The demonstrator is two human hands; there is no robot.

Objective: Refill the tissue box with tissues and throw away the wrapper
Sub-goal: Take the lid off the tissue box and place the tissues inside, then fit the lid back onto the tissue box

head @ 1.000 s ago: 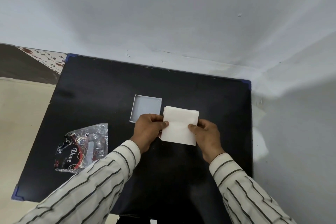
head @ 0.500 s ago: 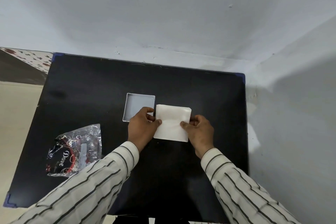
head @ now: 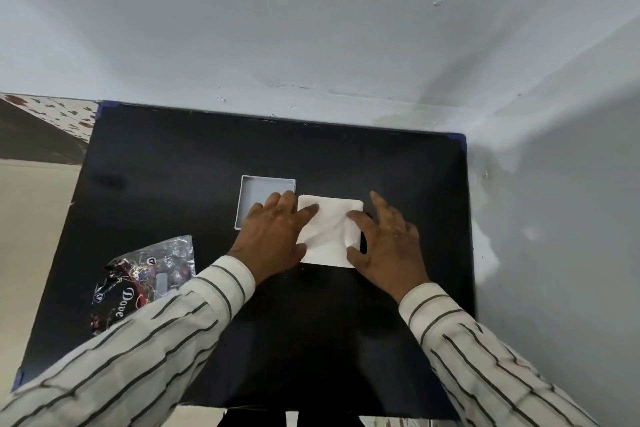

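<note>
A white stack of tissues [head: 329,232] lies flat at the middle of the black table [head: 166,156], its top creased. My left hand [head: 273,236] rests palm down on the stack's left edge, thumb and forefinger on the paper, the other fingers spread over the corner of a shallow white square box [head: 258,196] just to the left. My right hand [head: 388,246] presses the stack's right edge the same way, fingers apart. A thin dark edge shows beside the stack's right side; I cannot tell what it is. The crumpled clear wrapper [head: 145,274] printed "Dove" lies at the table's left front.
The table stands in a corner, with a grey wall [head: 311,28] behind it and another to the right. A floor strip and a patterned surface [head: 59,111] show at the left. My striped sleeves cover the table's front.
The tissue stack went from held up between both hands to lying flat on the table. My fingers opened out and now press on it.
</note>
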